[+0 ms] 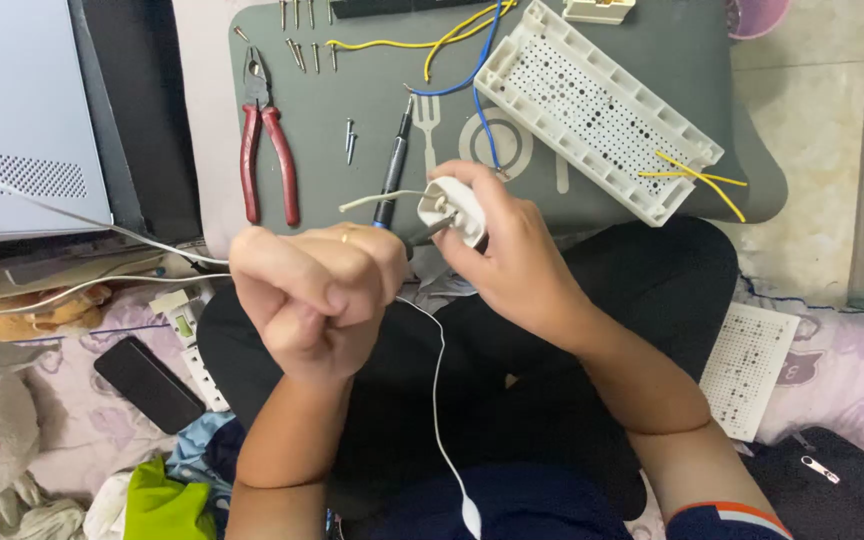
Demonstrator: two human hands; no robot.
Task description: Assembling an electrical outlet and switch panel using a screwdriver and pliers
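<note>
over a dark lap, two hands work on a small white plug.
right hand [512,250] holds the white plug [452,208] at the grey mat's [372,90] near edge; left hand [317,290], fisted, grips a black screwdriver [392,170] against it.

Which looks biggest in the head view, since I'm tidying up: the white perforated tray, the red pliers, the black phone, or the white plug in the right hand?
1. White perforated tray
2. Red pliers
3. Black phone, close to the pliers, so that pair is unsure
4. White plug, smallest though nearest the camera, held by the right hand
</note>
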